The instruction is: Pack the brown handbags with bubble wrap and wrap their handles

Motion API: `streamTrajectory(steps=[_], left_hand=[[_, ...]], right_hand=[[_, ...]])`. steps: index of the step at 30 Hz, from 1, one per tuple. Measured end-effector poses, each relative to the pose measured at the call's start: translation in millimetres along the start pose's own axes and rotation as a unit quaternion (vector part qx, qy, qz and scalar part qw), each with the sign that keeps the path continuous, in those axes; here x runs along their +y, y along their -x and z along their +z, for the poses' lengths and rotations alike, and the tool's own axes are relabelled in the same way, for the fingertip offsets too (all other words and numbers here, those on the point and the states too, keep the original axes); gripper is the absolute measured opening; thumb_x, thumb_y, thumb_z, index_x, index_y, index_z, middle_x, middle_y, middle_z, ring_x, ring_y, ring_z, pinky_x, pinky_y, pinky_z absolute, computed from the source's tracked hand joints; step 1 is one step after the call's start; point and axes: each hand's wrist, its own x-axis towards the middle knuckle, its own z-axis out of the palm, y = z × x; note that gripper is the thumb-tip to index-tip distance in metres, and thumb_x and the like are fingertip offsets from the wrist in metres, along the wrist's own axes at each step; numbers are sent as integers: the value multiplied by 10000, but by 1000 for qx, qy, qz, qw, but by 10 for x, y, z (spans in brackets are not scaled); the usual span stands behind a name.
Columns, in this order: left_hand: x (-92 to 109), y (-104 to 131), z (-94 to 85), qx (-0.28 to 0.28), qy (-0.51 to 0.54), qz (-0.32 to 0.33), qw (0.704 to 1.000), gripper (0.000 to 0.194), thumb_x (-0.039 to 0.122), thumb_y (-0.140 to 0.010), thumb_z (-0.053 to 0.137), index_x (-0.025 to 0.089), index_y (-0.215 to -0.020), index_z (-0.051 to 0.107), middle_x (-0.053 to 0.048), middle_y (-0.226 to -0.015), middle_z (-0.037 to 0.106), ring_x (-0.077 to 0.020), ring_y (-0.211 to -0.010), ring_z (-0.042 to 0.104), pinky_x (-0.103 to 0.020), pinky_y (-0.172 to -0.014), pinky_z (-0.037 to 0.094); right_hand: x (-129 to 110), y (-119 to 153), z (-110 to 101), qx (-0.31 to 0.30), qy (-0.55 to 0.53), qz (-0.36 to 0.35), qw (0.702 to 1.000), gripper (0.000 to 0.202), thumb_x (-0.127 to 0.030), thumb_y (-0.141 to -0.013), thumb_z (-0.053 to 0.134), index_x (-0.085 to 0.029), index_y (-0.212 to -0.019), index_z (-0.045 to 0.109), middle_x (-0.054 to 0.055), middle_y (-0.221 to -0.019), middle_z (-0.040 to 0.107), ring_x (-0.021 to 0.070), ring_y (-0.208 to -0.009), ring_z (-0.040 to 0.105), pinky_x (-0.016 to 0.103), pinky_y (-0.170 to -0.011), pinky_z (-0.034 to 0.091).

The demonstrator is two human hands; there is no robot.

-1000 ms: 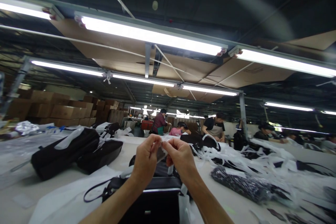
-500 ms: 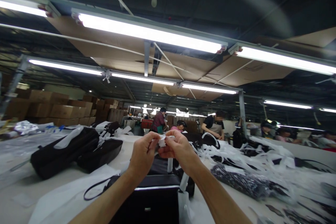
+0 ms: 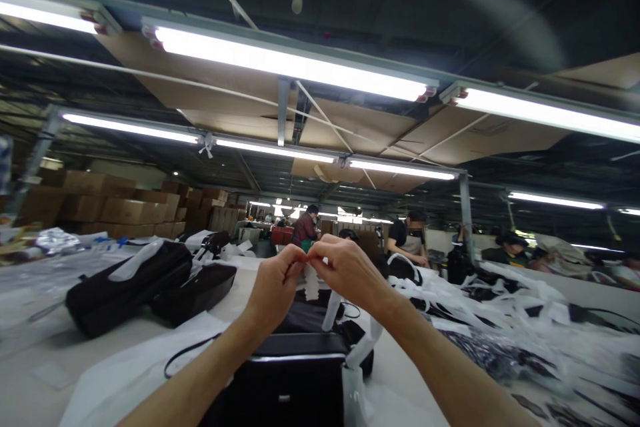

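My left hand (image 3: pixel 277 281) and my right hand (image 3: pixel 350 271) meet fingertip to fingertip above a black bag (image 3: pixel 280 380). Both are closed in a pinch on a small white strip (image 3: pixel 312 282), which hangs down between them with a jagged lower end. The part of the strip under the fingertips is hidden. A handle wrapped in white material (image 3: pixel 333 311) rises from the bag below my right hand.
More black bags (image 3: pixel 130 287) lie on the left of the table. White strips (image 3: pixel 520 300) and plastic-wrapped dark items (image 3: pixel 490 353) are heaped at right. Cardboard boxes (image 3: pixel 125 210) stand behind; a person (image 3: pixel 407 240) works across the table.
My right hand has turned and risen slightly, its fingers now closed over the strip's top. More of the white strip hangs below the fingers. The view has shifted a little.
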Motion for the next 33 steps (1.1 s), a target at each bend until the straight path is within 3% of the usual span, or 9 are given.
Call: streamTrajectory(steps=[4, 10, 17, 21, 23, 26, 29, 31, 33], left_hand=[[14, -16, -26, -30, 18, 13, 999, 173, 227, -853, 451, 203, -747, 585, 37, -631, 536, -127, -582, 467, -231, -587, 355], [2, -135, -106, -112, 37, 23, 993, 165, 251, -872, 474, 197, -754, 576, 47, -637, 501, -117, -591, 426, -213, -575, 350], [80, -223, -195, -135, 38, 42, 989, 40, 230, -871, 496, 217, -873, 534, 80, -604, 434, -111, -547, 384, -218, -542, 299], [79, -173, -152, -199, 42, 56, 978, 114, 216, -901, 440, 213, -898, 554, 57, -652, 474, -118, -590, 409, -224, -570, 330], [67, -166, -131, -195, 40, 47, 979, 134, 232, -913, 408, 218, -872, 535, 52, -661, 471, -125, -599, 418, -230, -573, 336], [44, -183, -127, -202, -14, 57, 978, 72, 297, -908, 483, 229, -917, 506, 53, -686, 511, -138, -596, 447, -250, -594, 342], [9, -207, -114, -221, -201, 169, 939, 198, 251, -851, 626, 215, -1024, 536, -11, -848, 643, -193, -729, 578, -301, -719, 387], [-10, -210, -71, -228, -304, 245, 892, 268, 153, -886, 563, 211, -1146, 534, -58, -966, 677, -236, -869, 630, -342, -804, 401], [-11, -204, -4, -232, -361, 267, 863, 354, 81, -924, 446, 201, -1253, 496, -73, -992, 683, -240, -891, 651, -352, -810, 425]], right_hand=[[16, -29, 10, 0, 91, -38, 995, 156, -121, -841, 540, -180, -714, 609, 13, -779, 596, 126, -616, 508, 265, -563, 282], [108, -109, 77, 79, 3, 20, 997, 131, -119, -799, 503, -180, -713, 582, 6, -771, 579, 132, -658, 493, 259, -630, 336], [227, -185, -34, 48, -115, 44, 991, 150, -202, -805, 486, -197, -757, 628, -39, -637, 571, 118, -586, 516, 218, -561, 379], [227, -219, -63, 127, -106, 78, 983, 101, -172, -742, 514, -199, -668, 577, -27, -632, 521, 130, -606, 460, 252, -596, 359], [232, -254, -83, 158, -114, 103, 975, 88, -174, -741, 523, -202, -665, 557, -18, -650, 521, 135, -615, 468, 257, -600, 364], [241, -309, -131, 122, -173, 145, 966, 82, -189, -786, 505, -205, -738, 570, -28, -602, 547, 134, -545, 551, 237, -528, 390], [203, -348, -188, 49, -253, 195, 946, 88, -167, -818, 471, -196, -793, 551, -19, -626, 613, 138, -496, 625, 195, -407, 376], [146, -366, -220, 29, -328, 228, 916, 108, -120, -828, 456, -182, -771, 523, -6, -672, 639, 116, -506, 639, 166, -395, 407], [86, -375, -233, 42, -398, 240, 884, 163, -63, -837, 433, -172, -735, 498, -20, -630, 620, 88, -493, 625, 156, -435, 475]])
